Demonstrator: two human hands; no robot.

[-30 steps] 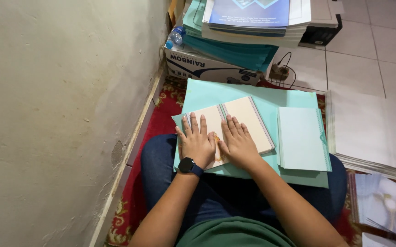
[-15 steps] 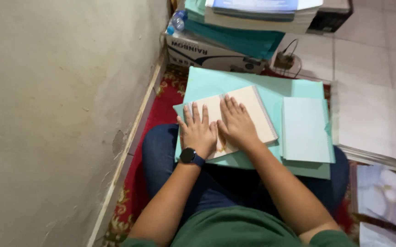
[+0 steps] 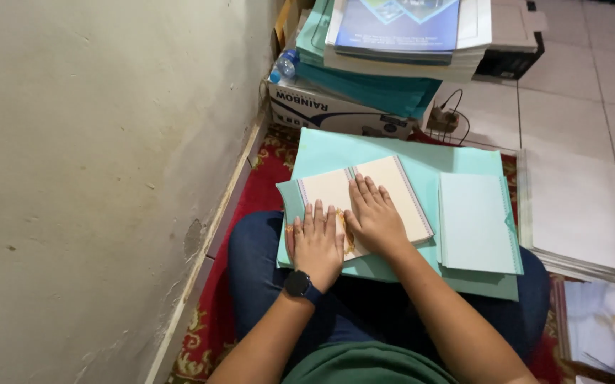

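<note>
Both hands are pressing flat, palms down, fingers spread, on an open cream-paged booklet (image 3: 382, 195) with perforated strip edges, mid-frame. Left hand (image 3: 317, 245) is sitting on the booklet's lower-left corner, a black smartwatch (image 3: 299, 285) on its wrist. Right hand (image 3: 373, 217) is covering the centre fold. No grip is closing on anything: both are lying open and flat against matte paper.

The booklet is resting at a slight tilt on a large, smooth mint-green card sheet (image 3: 343, 146) lying across the person's blue-jeaned lap. A pale-blue rectangular paper stack (image 3: 474, 220) is lying just beside the booklet, to its right, edges squared, apart from both hands.

Upper centre: a cardboard box (image 3: 322, 110) is carrying teal folders and a glossy blue-covered book stack (image 3: 400, 28). A rough plaster wall (image 3: 94, 178) is filling the left half, close to the left elbow. Right edge: a white sheet pile (image 3: 585, 213) is lying on the tiled floor. Red patterned carpet (image 3: 265, 167) is showing beneath the sheet.
</note>
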